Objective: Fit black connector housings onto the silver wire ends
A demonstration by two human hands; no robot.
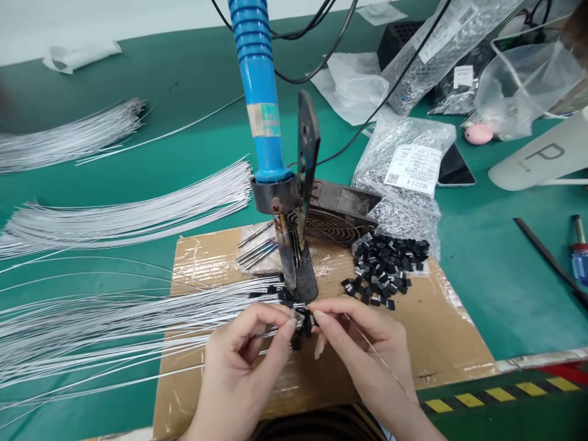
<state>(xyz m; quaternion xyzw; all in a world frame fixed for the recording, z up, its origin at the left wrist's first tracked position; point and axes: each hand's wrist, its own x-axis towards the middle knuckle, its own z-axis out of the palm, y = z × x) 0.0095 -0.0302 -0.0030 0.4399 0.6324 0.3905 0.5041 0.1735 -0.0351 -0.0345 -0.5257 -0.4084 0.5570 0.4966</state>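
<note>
At the front middle, my left hand [252,361] is closed in a pinch, thumb against index finger, on a small connector [299,318] that is partly hidden by the fingertips. My right hand [372,343] pinches close beside it, fingertips just below the soldering iron's tip. Thin solder wire [374,350] runs through its fingers and back over the wrist. The blue-handled soldering iron [257,92] is clamped tip down in a metal stand [307,269]. Behind my fingers, white wires [220,306] end in black connectors [285,295].
Loose black connectors [386,266] are heaped on the cardboard [441,331], right of a small fan [340,214]. More white wire bundles [138,211] lie on the left. Bubble-wrap bags [404,159], a phone [454,168], a cup [542,153] and a screwdriver [579,257] occupy the right.
</note>
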